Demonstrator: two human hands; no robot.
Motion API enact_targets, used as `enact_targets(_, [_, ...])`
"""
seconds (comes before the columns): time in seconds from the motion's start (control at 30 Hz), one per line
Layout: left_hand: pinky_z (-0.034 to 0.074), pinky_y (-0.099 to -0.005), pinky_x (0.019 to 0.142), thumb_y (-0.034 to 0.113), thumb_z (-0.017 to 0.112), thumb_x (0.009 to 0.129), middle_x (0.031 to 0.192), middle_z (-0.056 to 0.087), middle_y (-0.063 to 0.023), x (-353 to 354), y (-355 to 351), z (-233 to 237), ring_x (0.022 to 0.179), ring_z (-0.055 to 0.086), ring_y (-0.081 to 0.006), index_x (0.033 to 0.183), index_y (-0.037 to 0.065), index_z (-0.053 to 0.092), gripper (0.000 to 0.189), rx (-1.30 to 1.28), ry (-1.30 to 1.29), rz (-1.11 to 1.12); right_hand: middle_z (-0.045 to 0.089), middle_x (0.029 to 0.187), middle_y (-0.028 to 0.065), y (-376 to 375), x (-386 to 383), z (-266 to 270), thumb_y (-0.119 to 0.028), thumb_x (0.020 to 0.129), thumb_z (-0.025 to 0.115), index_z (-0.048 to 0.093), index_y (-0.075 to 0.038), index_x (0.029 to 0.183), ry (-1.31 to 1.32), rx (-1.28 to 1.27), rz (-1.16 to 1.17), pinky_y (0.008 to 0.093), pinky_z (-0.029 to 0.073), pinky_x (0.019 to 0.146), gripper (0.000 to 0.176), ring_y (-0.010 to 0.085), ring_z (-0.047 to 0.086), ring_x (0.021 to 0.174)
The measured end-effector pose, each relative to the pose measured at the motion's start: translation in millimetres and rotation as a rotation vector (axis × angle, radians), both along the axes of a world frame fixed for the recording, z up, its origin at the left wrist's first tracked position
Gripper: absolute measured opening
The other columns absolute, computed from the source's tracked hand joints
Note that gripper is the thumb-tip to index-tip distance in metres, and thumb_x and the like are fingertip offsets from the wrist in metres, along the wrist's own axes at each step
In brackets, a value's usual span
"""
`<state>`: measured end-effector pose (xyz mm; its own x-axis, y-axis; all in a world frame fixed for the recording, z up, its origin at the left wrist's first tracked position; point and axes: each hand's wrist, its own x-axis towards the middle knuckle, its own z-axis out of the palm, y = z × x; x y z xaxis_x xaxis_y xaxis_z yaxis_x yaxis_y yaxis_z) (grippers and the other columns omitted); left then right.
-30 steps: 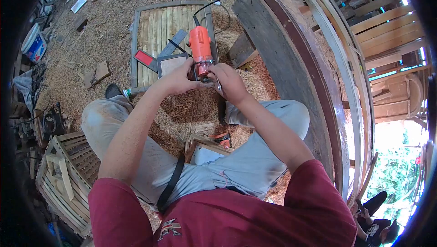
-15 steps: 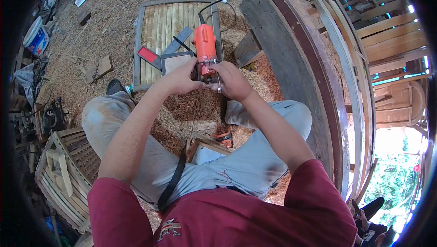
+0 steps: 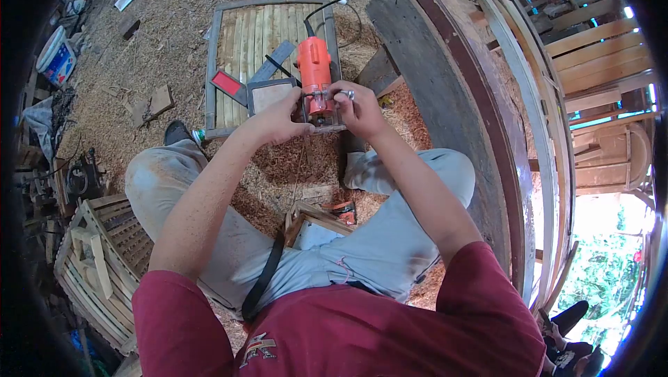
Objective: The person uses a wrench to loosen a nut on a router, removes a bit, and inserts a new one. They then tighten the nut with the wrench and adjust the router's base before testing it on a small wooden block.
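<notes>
An orange trim router (image 3: 315, 64) lies on a slatted wooden panel, its cord end pointing away from me and its base toward me. My left hand (image 3: 280, 119) grips the left side of the router base, thumb along its near edge. My right hand (image 3: 358, 111) is closed at the right side of the clear collar, thumb and fingers pinched at its clamp; a ring shows on one finger. What exactly the right fingertips hold is hidden. Left of the router lie a framed sanding-type pad (image 3: 268, 95), a try square (image 3: 273, 61) and a red-faced block (image 3: 226, 83).
The slatted panel (image 3: 233, 43) rests on shavings. A thick grey plank (image 3: 445, 85) and other boards stand along my right. A wooden box (image 3: 327, 222) sits between my legs, slatted woodwork (image 3: 104, 252) at left. Another person (image 3: 567, 349) is at lower right.
My right hand has turned and curled, its fingers rising along the collar's right side and away from the base front. The left hand and router stay put.
</notes>
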<state>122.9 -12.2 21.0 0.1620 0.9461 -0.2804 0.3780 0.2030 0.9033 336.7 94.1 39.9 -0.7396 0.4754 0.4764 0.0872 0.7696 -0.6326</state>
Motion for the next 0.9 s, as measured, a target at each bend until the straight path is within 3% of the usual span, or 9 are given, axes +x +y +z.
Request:
enact_targets(0.13, [0.044, -0.0394, 0.106, 0.022, 0.083, 0.087, 0.126, 0.064, -0.0197, 1.6, -1.7, 4.0, 0.119, 0.059, -0.0263, 0.147, 0.001, 0.034, 0.081, 0.019, -0.009, 0.003, 0.063, 0.077, 0.0068, 5.7, -4.7, -4.4, -0.021, 0.109, 0.048, 0.064, 0.002, 0.091, -0.022, -0.266, -0.067, 0.0293, 0.049, 0.065, 0.033, 0.0136, 0.058, 0.066])
enact_targets(0.23, [0.046, -0.0396, 0.103, 0.021, 0.082, 0.087, 0.122, 0.065, -0.0186, 0.7, -1.7, 2.5, 0.114, 0.06, -0.0255, 0.146, 0.001, 0.035, 0.078, 0.038, -0.004, 0.001, 0.06, 0.074, 0.0021, 6.8, -6.5, -5.6, -0.022, 0.111, 0.045, 0.063, 0.002, 0.091, -0.005, -0.39, -0.072, 0.027, 0.047, 0.064, 0.036, 0.0094, 0.055, 0.067])
enact_targets(0.37, [0.05, -0.0428, 0.099, 0.022, 0.084, 0.082, 0.122, 0.065, -0.0208, 0.6, -2.2, 8.9, 0.114, 0.064, -0.0319, 0.142, 0.0, 0.039, 0.078, 0.026, 0.044, -0.015, 0.059, 0.076, 0.0008, -0.7, -8.7, 2.0, -0.021, 0.112, 0.045, 0.063, 0.001, 0.09, -0.034, -0.31, -0.107, 0.0262, 0.047, 0.066, 0.036, 0.0089, 0.056, 0.07])
enact_targets(0.47, [0.051, -0.0431, 0.091, 0.023, 0.077, 0.089, 0.113, 0.067, -0.0194, 2.1, -2.2, 0.8, 0.103, 0.066, -0.0313, 0.136, -0.001, 0.045, 0.062, 0.073, -0.013, 0.008, 0.06, 0.077, 0.0047, -9.5, -4.5, -10.3, -0.019, 0.111, 0.046, 0.063, 0.001, 0.09, -0.001, -0.358, -0.182, 0.0298, 0.049, 0.068, 0.034, 0.0139, 0.058, 0.07])
enact_targets(0.57, [0.052, -0.0369, 0.085, 0.028, 0.066, 0.1, 0.101, 0.065, -0.0099, 3.1, 1.8, 13.3, 0.093, 0.063, -0.0204, 0.131, -0.001, 0.052, 0.045, -0.123, -0.218, 0.119, 0.062, 0.078, 0.0131, -7.1, 0.9, -18.7, -0.016, 0.109, 0.047, 0.063, 0.002, 0.086, 0.085, -0.239, -0.334, 0.0371, 0.05, 0.07, 0.033, 0.0233, 0.061, 0.069])
enact_targets(0.63, [0.051, -0.0371, 0.083, 0.03, 0.059, 0.103, 0.1, 0.066, -0.0105, 0.4, 1.1, 18.3, 0.09, 0.063, -0.0201, 0.128, -0.001, 0.054, 0.04, -0.098, -0.049, 0.11, 0.062, 0.078, 0.0126, 1.1, 7.2, -12.1, -0.017, 0.11, 0.046, 0.063, 0.001, 0.086, 0.086, -0.038, -0.42, 0.0367, 0.049, 0.069, 0.034, 0.0223, 0.06, 0.069])
enact_targets(0.73, [0.052, -0.0386, 0.083, 0.031, 0.054, 0.106, 0.101, 0.067, -0.0132, 1.9, 6.0, -6.4, 0.092, 0.064, -0.0209, 0.128, -0.001, 0.055, 0.039, -0.056, 0.071, 0.124, 0.062, 0.078, 0.0101, 5.2, 4.6, -2.0, -0.02, 0.11, 0.046, 0.063, 0.0, 0.084, 0.126, -0.306, -0.489, 0.0349, 0.048, 0.069, 0.037, 0.0185, 0.059, 0.07])
enact_targets(0.87, [0.053, -0.0404, 0.082, 0.027, 0.048, 0.107, 0.1, 0.069, -0.0164, 9.5, 5.8, -30.9, 0.092, 0.068, -0.0232, 0.128, -0.001, 0.054, 0.036, 0.166, 0.267, 0.159, 0.057, 0.074, -0.0014, 6.0, -18.3, 16.0, -0.029, 0.113, 0.045, 0.065, -0.004, 0.099, 0.169, -0.599, -0.294, 0.0209, 0.043, 0.06, 0.034, 0.0037, 0.052, 0.068])
enact_targets(0.9, [0.053, -0.0412, 0.083, 0.026, 0.048, 0.106, 0.099, 0.069, -0.0172, 11.9, 5.0, -32.6, 0.093, 0.069, -0.0245, 0.128, -0.001, 0.053, 0.035, 0.184, 0.265, 0.183, 0.059, 0.076, 0.0003, 6.7, -27.0, 18.5, -0.028, 0.112, 0.047, 0.065, -0.004, 0.101, 0.151, -0.595, -0.272, 0.0228, 0.045, 0.061, 0.032, 0.0057, 0.055, 0.069])
